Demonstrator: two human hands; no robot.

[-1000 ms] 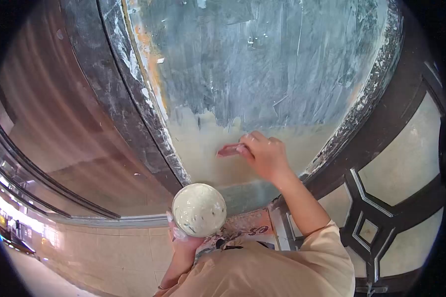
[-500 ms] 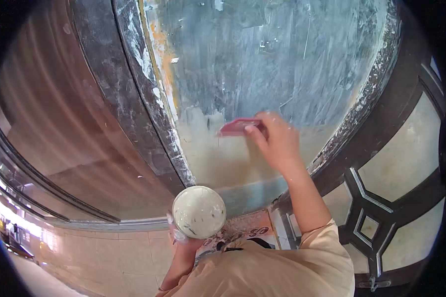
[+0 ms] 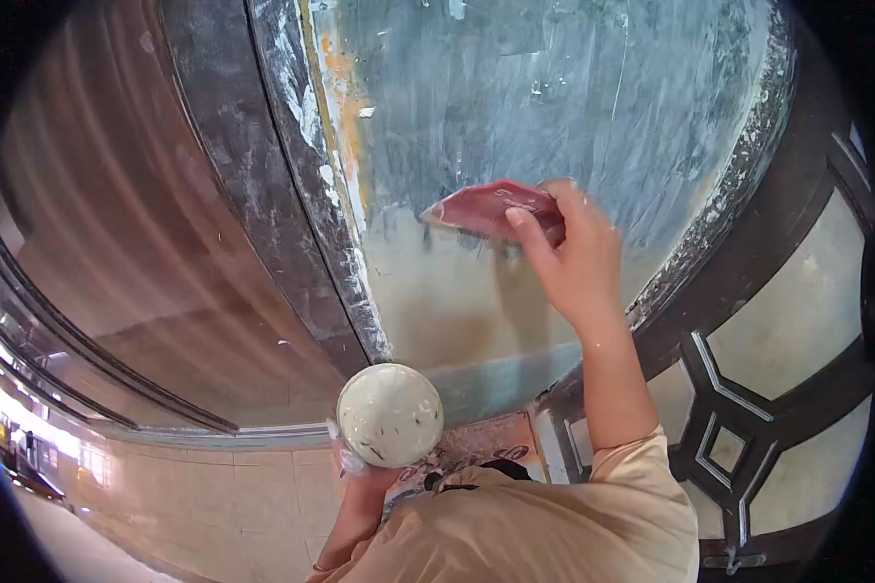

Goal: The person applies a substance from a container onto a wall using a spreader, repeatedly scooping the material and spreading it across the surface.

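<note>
Grey-blue wall panel [image 3: 554,107]: right hand [image 3: 574,257] fingers grip a red scraper [image 3: 491,209] against it; left hand [image 3: 360,481] fingers clasp a putty tub [image 3: 390,415].

Above the right hand [image 3: 574,253], which is gripping the red scraper [image 3: 491,209] flat against the panel [image 3: 574,97], the blue-grey face is lying open and bare all the way up, and below the grip the cream-coated stretch is also offering free passage down to the panel's lower edge. To the left of the scraper's tip the dark, paint-crusted frame strip [image 3: 262,175] is standing proud and closing off that side, while to the right of the wrist the rough rim [image 3: 724,209] and the dark lattice door [image 3: 749,379] are hemming the hand in. Below the forearm, the left hand [image 3: 360,476] is holding the round putty container [image 3: 390,414] close to the body, narrowing the room there.
</note>
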